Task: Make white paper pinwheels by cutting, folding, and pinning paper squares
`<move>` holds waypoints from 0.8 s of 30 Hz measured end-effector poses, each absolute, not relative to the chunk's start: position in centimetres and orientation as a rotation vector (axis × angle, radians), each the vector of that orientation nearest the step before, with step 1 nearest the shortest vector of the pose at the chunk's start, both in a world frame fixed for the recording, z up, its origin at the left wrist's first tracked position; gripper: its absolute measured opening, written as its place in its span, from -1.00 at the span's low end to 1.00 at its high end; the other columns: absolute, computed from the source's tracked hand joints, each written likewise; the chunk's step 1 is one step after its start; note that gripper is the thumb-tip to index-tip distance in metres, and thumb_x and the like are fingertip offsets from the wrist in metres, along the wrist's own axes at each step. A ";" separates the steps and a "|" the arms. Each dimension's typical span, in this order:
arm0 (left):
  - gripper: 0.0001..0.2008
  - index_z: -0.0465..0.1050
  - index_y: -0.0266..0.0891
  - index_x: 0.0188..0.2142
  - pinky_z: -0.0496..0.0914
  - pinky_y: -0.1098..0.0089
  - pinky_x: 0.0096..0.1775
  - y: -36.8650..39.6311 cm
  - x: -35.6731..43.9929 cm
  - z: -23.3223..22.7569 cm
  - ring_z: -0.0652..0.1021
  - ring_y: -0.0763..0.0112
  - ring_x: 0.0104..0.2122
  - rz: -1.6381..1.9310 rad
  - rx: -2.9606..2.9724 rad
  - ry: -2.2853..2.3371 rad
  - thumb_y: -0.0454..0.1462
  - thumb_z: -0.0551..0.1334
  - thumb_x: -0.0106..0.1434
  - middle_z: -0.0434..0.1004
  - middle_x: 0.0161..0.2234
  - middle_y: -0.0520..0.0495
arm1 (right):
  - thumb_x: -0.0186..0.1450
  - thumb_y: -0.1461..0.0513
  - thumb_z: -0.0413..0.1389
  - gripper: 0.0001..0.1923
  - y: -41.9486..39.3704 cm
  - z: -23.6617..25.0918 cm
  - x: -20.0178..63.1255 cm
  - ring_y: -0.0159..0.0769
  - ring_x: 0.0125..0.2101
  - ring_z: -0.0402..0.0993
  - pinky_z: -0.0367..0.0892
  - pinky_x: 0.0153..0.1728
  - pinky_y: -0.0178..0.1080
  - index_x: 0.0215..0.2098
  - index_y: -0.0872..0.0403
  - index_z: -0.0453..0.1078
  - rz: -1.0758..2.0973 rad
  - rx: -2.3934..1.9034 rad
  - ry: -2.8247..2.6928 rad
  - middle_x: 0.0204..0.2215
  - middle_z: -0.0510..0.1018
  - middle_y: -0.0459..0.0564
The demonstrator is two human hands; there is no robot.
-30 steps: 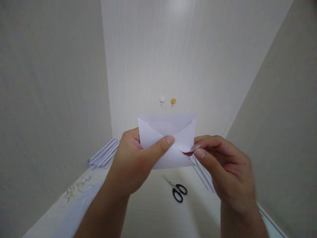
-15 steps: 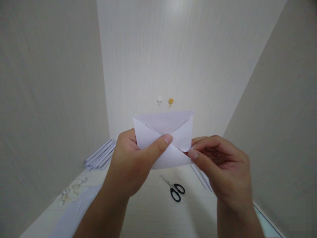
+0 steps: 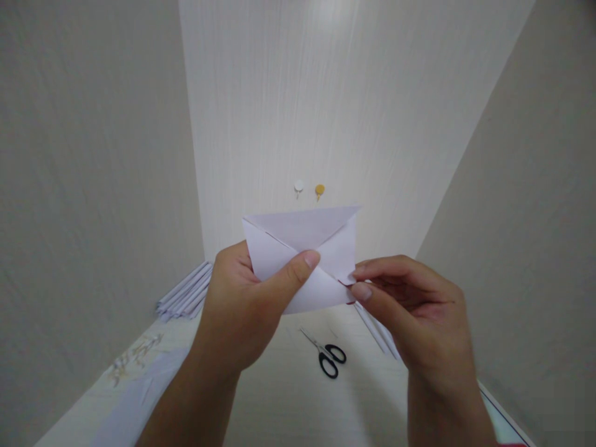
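Your left hand grips the folded white paper above the desk, thumb clamped over the centre where the flaps meet, which keeps the folds shut. Your right hand pinches its lower right corner between thumb and fingertips. Below, black-handled scissors lie on the pale desk, paper strips stacked at the left wall, two pushpins behind.

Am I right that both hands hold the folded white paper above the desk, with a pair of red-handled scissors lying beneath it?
Nearly: the head view shows the scissors have black handles, not red. The left hand and right hand do hold the folded white paper above the desk.
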State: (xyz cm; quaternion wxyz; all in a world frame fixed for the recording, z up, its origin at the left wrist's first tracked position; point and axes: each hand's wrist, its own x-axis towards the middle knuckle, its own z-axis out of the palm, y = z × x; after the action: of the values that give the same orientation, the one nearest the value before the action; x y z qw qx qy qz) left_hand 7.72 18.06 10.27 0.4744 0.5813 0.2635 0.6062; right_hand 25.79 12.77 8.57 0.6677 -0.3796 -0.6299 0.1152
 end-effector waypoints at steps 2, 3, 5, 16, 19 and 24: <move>-0.76 0.68 -0.24 -0.31 0.60 0.37 -0.41 18.0 7.7 10.3 0.72 0.15 -0.37 1.482 1.433 0.650 -0.13 0.51 0.11 0.75 -0.34 -0.10 | 0.25 0.32 0.36 -0.83 12.8 8.5 25.8 -0.44 -0.37 0.61 0.52 -0.34 -0.45 -0.26 -0.11 0.65 0.263 -0.856 -1.437 -0.34 0.69 -0.17; -0.75 0.68 -0.25 -0.31 0.60 0.36 -0.40 18.0 7.7 10.4 0.72 0.14 -0.36 1.485 1.442 0.657 -0.13 0.50 0.11 0.75 -0.33 -0.10 | 0.25 0.33 0.36 -0.82 12.8 8.5 25.8 -0.44 -0.36 0.61 0.52 -0.32 -0.44 -0.26 -0.11 0.65 0.265 -0.852 -1.445 -0.34 0.69 -0.18; -0.75 0.68 -0.26 -0.31 0.60 0.36 -0.40 17.9 7.7 10.4 0.72 0.13 -0.36 1.496 1.459 0.675 -0.12 0.50 0.11 0.75 -0.33 -0.11 | 0.26 0.34 0.35 -0.80 12.8 8.4 25.9 -0.42 -0.33 0.62 0.53 -0.29 -0.42 -0.24 -0.12 0.64 0.276 -0.835 -1.470 -0.32 0.69 -0.18; -0.79 0.68 -0.27 -0.33 0.59 0.37 -0.39 17.3 8.1 10.8 0.72 0.13 -0.32 1.541 1.427 0.713 -0.17 0.50 0.12 0.75 -0.33 -0.12 | 0.31 0.33 0.33 -0.81 12.5 8.5 26.2 -0.33 -0.23 0.60 0.53 -0.17 -0.29 -0.21 -0.13 0.65 0.218 -0.846 -1.530 -0.24 0.69 -0.13; -0.80 0.68 -0.27 -0.30 0.59 0.35 -0.38 17.0 8.1 11.0 0.72 0.10 -0.31 1.548 1.422 0.735 -0.19 0.49 0.12 0.75 -0.32 -0.13 | 0.33 0.32 0.32 -0.80 12.4 8.5 26.3 -0.32 -0.18 0.61 0.53 -0.14 -0.28 -0.19 -0.15 0.66 0.175 -0.859 -1.535 -0.22 0.70 -0.13; -0.77 0.67 -0.27 -0.31 0.59 0.37 -0.41 17.4 7.9 10.8 0.71 0.15 -0.36 1.523 1.440 0.716 -0.16 0.49 0.12 0.75 -0.34 -0.12 | 0.34 0.29 0.32 -0.81 12.6 8.4 26.3 -0.36 -0.20 0.62 0.53 -0.16 -0.33 -0.17 -0.17 0.67 0.177 -0.872 -1.510 -0.21 0.72 -0.16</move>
State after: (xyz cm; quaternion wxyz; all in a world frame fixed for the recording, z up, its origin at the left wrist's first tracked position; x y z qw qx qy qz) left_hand 7.92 17.44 10.79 0.4470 0.5815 0.2893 0.6150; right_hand 26.30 12.65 8.44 0.6400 -0.3822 -0.6621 0.0776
